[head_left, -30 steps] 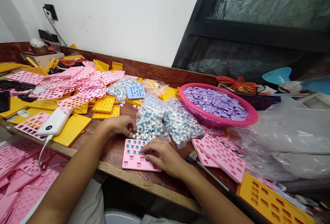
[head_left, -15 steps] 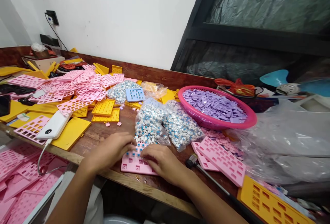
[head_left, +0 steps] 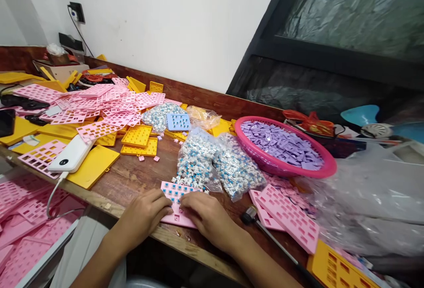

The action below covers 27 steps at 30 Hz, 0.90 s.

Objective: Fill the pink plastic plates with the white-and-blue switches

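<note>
A pink plate [head_left: 179, 219] with square pockets lies near the table's front edge, several pockets filled with blue-and-white switches. My left hand [head_left: 150, 210] rests on its left side, fingers bent together, with the fingertips near a pocket; whatever they hold is too small to make out. Over the plate's right part is my right hand [head_left: 205, 213], its fingers curled down and their tips partly hidden, so its hold is unclear. Just behind the plate, an open plastic bag [head_left: 195, 157] of blue-and-white switches spills a few pieces. A second such bag [head_left: 236, 168] touches it on the right.
A pink basket [head_left: 327, 166] of purple pieces stands at the back right. A screwdriver-like tool [head_left: 276, 237] and pink plates [head_left: 291, 217] lie right of my hands. Pink and yellow plates cover the left side, with a white power bank [head_left: 71, 155].
My left hand has come down and nearer the front edge, onto the plate's left side. My right hand stays over the right side. The camera view has shifted slightly.
</note>
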Each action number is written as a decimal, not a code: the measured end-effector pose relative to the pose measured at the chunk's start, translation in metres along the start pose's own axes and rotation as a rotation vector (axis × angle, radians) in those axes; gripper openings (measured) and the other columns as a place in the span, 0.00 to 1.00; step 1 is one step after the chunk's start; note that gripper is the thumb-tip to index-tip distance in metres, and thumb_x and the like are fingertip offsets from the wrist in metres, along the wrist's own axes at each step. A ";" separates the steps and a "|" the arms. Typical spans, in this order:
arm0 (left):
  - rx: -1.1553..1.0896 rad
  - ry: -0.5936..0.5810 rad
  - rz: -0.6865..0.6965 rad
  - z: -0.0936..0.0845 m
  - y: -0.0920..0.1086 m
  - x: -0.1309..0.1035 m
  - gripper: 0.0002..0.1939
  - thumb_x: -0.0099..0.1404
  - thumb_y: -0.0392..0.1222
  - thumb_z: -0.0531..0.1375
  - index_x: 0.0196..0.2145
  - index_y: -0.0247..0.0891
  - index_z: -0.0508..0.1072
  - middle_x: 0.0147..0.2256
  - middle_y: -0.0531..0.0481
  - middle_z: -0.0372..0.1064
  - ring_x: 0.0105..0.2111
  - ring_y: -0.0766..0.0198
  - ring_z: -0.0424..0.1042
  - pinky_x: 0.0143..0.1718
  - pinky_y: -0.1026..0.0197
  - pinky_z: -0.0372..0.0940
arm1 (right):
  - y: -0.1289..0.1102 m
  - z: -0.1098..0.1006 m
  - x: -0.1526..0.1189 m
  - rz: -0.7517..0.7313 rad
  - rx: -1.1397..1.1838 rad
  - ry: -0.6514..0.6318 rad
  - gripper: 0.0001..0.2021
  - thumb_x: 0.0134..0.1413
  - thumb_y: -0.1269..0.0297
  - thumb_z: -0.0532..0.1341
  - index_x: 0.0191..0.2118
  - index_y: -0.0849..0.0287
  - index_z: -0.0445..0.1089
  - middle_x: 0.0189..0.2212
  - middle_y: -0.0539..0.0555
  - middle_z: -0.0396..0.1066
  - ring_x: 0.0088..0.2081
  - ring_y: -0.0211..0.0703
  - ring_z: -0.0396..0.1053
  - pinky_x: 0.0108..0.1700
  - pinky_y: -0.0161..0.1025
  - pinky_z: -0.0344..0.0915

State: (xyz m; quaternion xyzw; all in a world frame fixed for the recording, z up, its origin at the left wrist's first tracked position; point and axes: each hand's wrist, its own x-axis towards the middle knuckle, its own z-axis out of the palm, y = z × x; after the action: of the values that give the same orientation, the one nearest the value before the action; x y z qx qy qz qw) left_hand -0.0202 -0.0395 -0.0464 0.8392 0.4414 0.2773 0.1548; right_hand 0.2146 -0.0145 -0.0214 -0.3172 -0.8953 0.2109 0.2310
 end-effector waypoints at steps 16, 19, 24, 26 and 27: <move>-0.099 -0.081 -0.112 -0.008 0.002 0.005 0.11 0.74 0.43 0.55 0.36 0.41 0.75 0.38 0.49 0.72 0.39 0.61 0.71 0.42 0.61 0.63 | 0.002 -0.006 0.002 0.090 -0.022 0.019 0.06 0.64 0.70 0.61 0.45 0.57 0.72 0.41 0.56 0.77 0.43 0.47 0.74 0.48 0.44 0.69; -0.131 -0.085 -0.102 -0.012 0.003 0.005 0.11 0.73 0.43 0.55 0.36 0.40 0.76 0.38 0.49 0.72 0.39 0.60 0.72 0.41 0.61 0.63 | 0.004 -0.004 0.002 0.101 -0.039 0.052 0.06 0.63 0.71 0.62 0.43 0.56 0.73 0.40 0.55 0.78 0.43 0.48 0.73 0.48 0.45 0.68; -0.127 -0.077 -0.117 -0.024 0.004 0.011 0.10 0.71 0.45 0.58 0.34 0.41 0.76 0.35 0.51 0.72 0.36 0.62 0.71 0.38 0.62 0.61 | 0.004 -0.005 0.003 0.154 0.018 0.060 0.07 0.58 0.75 0.64 0.39 0.56 0.74 0.36 0.53 0.76 0.40 0.46 0.73 0.44 0.42 0.67; -0.067 -0.028 -0.140 -0.027 0.003 0.021 0.10 0.72 0.45 0.57 0.37 0.42 0.77 0.36 0.51 0.72 0.38 0.61 0.72 0.39 0.62 0.62 | 0.002 -0.008 0.004 0.170 0.039 0.054 0.08 0.57 0.77 0.64 0.38 0.56 0.74 0.36 0.52 0.76 0.40 0.45 0.72 0.44 0.41 0.66; -0.019 -0.005 -0.141 -0.028 0.003 0.027 0.10 0.73 0.44 0.56 0.40 0.43 0.77 0.38 0.50 0.73 0.40 0.60 0.72 0.40 0.61 0.62 | 0.001 -0.009 0.004 0.177 0.053 0.050 0.09 0.56 0.78 0.63 0.37 0.56 0.74 0.36 0.52 0.76 0.40 0.45 0.72 0.44 0.41 0.66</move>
State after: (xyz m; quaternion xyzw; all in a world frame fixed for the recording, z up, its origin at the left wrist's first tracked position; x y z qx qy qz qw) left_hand -0.0228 -0.0182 -0.0138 0.8051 0.4964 0.2679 0.1831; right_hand 0.2167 -0.0088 -0.0138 -0.3941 -0.8518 0.2462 0.2420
